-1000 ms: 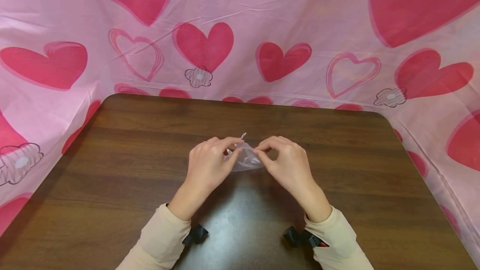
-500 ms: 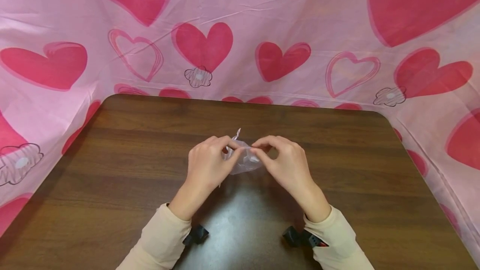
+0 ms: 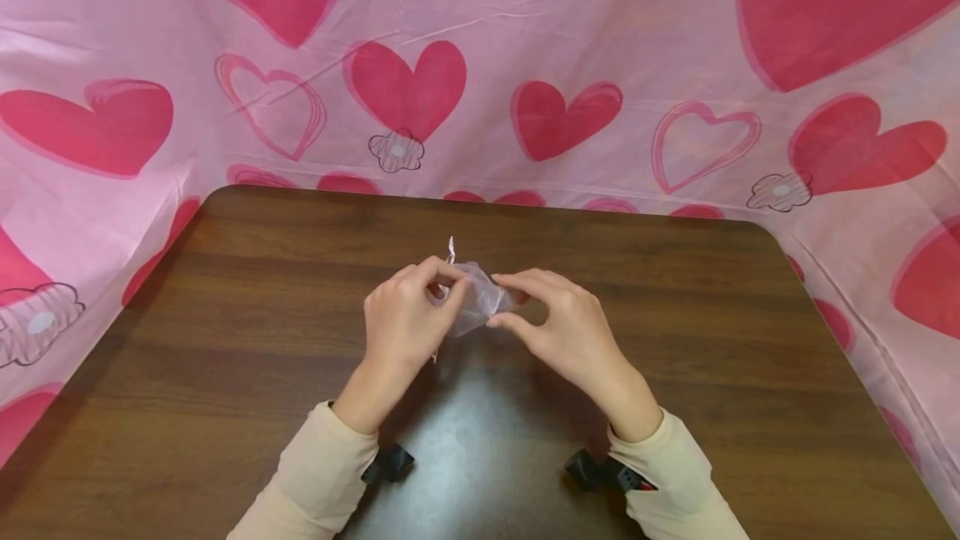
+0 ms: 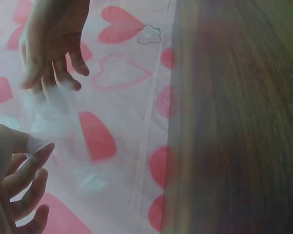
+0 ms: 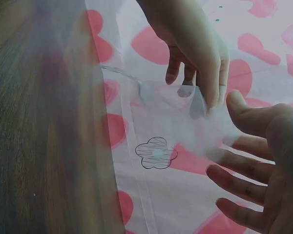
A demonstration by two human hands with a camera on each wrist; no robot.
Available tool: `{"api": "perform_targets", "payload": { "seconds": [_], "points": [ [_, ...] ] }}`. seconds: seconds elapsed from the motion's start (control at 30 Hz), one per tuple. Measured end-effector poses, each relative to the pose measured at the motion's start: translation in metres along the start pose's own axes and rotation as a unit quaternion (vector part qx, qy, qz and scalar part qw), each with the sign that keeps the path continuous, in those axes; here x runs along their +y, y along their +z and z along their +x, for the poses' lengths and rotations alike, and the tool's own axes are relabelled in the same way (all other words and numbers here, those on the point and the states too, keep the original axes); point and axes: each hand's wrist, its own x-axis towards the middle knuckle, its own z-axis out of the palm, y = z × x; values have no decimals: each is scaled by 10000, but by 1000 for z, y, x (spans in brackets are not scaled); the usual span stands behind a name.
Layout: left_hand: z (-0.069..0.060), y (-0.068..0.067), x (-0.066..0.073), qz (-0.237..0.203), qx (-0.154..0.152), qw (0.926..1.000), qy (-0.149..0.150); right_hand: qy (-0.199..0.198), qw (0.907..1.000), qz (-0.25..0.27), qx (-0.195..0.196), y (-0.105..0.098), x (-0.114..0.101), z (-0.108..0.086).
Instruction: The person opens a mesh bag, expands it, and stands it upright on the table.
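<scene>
My left hand (image 3: 401, 319) pinched a sheer bag (image 3: 472, 300), up over the table (image 3: 697, 315) between my hands. Right hand (image 3: 573, 327) half open, thumb and fingers spread apart at the bag's edge.

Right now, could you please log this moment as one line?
left hand: pinches sheer pouch; right hand: thumb and forefinger apart, at pouch; white cord: juts past left hand; pouch: above brown table

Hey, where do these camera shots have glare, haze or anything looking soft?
Head view: glare whitens the near middle of the table; left wrist view: dim and hazy, the sheer pouch blending into the heart-print cloth; right wrist view: the flower outline is fairly crisp, while the pouch looks soft.
</scene>
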Motion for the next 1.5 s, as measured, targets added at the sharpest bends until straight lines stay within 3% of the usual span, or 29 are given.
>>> {"api": "perform_targets", "payload": {
  "seconds": [0.17,0.5,0.67,0.9,1.1,1.27,1.5],
  "points": [
    [0,0,0,-100,-70,9999,20,-12,9998,-80,162,0,1,0],
    [-2,1,3,-35,-422,9991,12,160,9949,-158,984,-3,2,0],
    [-2,1,3,-43,-622,9980,107,191,9933,-253,1114,-3,2,0],
    [-1,0,2,-439,-843,9942,504,171,9941,-231,1050,-4,2,0],
    [-1,-1,1,-525,-694,9929,817,-162,9961,3,869,-1,3,-1],
    [1,-1,0,-444,-439,9954,721,-326,9963,84,795,-1,2,1],
    [1,-2,1,-413,-337,9970,559,-360,9983,102,454,-1,3,2]
  ]
}}
